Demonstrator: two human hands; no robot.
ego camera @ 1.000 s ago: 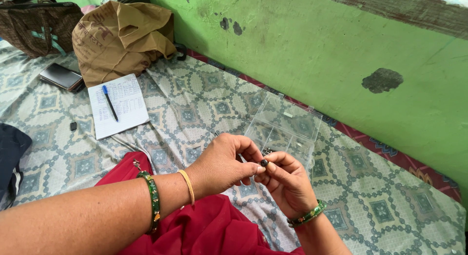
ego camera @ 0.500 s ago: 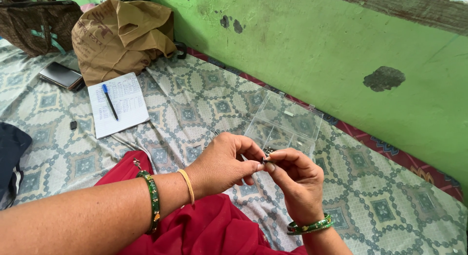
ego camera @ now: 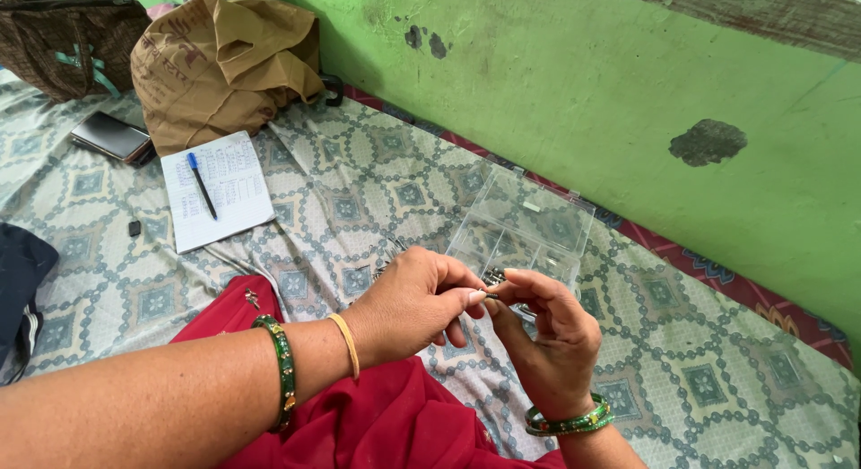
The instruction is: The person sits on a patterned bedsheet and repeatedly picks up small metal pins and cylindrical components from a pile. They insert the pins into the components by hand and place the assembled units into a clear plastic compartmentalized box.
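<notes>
— What has changed in your hands over the last second?

— Your right hand (ego camera: 547,330) has turned. A second ago its palm faced up with a small dark bead showing at the fingertips; now the wrist has rolled so the fingers point toward your left hand (ego camera: 413,303), and the green bangles (ego camera: 571,422) have slid lower on the forearm.

— And the bead itself?

— The dark bead (ego camera: 489,296) is barely visible now, a speck right where the two thumbs and forefingers meet. Both hands are pressed together on it: your left thumb and forefinger are pinched shut at that point, and your right fingertips close on the same spot from the other side. Whether a thread or wire runs through it is too fine to tell.

— What does that suggest?

— I'd judge you've moved from presenting the bead to working it, since the pinch is tighter and the hands are joined rather than apart.

— Anything else close by?

— The clear plastic compartment box (ego camera: 525,231) lies open just beyond your fingers on the patterned bedsheet (ego camera: 359,191); the notepad (ego camera: 220,191) with its blue pen (ego camera: 201,186) sits well apart and has not shifted.
</notes>
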